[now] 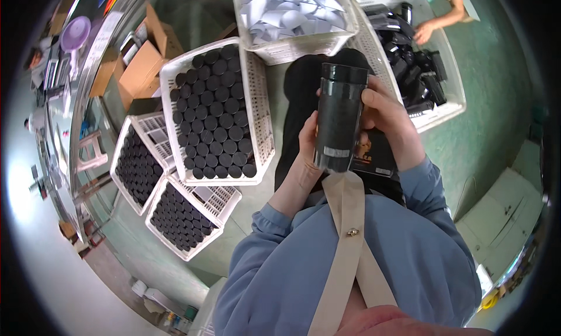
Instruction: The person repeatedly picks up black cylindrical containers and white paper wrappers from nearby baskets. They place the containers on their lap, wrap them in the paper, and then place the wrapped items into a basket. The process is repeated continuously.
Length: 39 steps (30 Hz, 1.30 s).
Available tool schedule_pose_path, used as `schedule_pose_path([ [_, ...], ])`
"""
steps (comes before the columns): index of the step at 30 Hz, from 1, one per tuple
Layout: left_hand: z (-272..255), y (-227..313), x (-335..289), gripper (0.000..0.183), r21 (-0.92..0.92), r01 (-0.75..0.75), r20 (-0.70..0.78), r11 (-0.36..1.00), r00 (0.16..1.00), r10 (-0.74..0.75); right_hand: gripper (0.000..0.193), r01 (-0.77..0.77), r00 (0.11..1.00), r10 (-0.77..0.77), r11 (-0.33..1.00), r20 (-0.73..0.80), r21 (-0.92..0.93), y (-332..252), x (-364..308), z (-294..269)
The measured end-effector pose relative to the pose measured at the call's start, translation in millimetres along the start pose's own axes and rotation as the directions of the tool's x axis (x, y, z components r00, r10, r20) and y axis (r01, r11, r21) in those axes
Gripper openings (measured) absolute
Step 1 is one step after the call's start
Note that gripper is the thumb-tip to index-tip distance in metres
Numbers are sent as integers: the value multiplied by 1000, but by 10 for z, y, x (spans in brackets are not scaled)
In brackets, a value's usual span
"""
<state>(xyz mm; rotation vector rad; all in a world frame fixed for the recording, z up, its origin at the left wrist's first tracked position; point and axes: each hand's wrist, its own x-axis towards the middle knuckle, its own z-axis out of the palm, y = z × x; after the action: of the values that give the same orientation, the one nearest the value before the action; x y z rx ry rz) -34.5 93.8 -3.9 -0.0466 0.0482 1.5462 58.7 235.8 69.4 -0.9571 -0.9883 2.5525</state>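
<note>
A black cylindrical canister (339, 116) with a black lid stands nearly upright over my lap, held between both hands. My left hand (308, 138) is closed around its lower left side, its fingers partly hidden behind it. On the right side my right hand (387, 109) grips it, the thumb near the upper edge under the lid. A small pale label patch shows near the canister's bottom. Below my right hand, a black flat thing (378, 160) with an orange print lies on my lap, partly covered.
A white crate (266, 116) of upright black canisters stands left; two lower crates (159, 131) hold more. Ahead is a crate (310, 48) of curled white sheets. At right, another person's hand (425, 32) reaches into a crate (444, 118) of jumbled black items. Open cardboard boxes (140, 73) lie far left.
</note>
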Motion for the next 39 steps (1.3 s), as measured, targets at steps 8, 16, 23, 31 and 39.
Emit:
schedule_pose_path([
  [8, 14, 162, 113, 65, 923, -161, -133, 349, 718, 683, 59, 295, 916, -354, 278, 188, -914, 150, 267, 346],
  [16, -370, 1696, -122, 54, 954, -254, -98, 159, 239, 966, 76, 726, 672, -680, 530, 292, -438, -142, 183, 657],
  [23, -1340, 3753, -759, 74, 880, 446, 269, -166, -180, 946, 87, 661, 675, -726, 674, 130, 330, -543, 77, 1422],
  [31, -1726, 4600, -567, 91, 789, 612, 177, 54, -311, 934, 80, 367, 788, -520, 827, 329, 426, -818, 623, 1132],
  [39, -2049, 4833, -358, 91, 582, 757, 431, -296, 21, 902, 78, 293, 806, -426, 891, 411, 348, -780, 1111, 868],
])
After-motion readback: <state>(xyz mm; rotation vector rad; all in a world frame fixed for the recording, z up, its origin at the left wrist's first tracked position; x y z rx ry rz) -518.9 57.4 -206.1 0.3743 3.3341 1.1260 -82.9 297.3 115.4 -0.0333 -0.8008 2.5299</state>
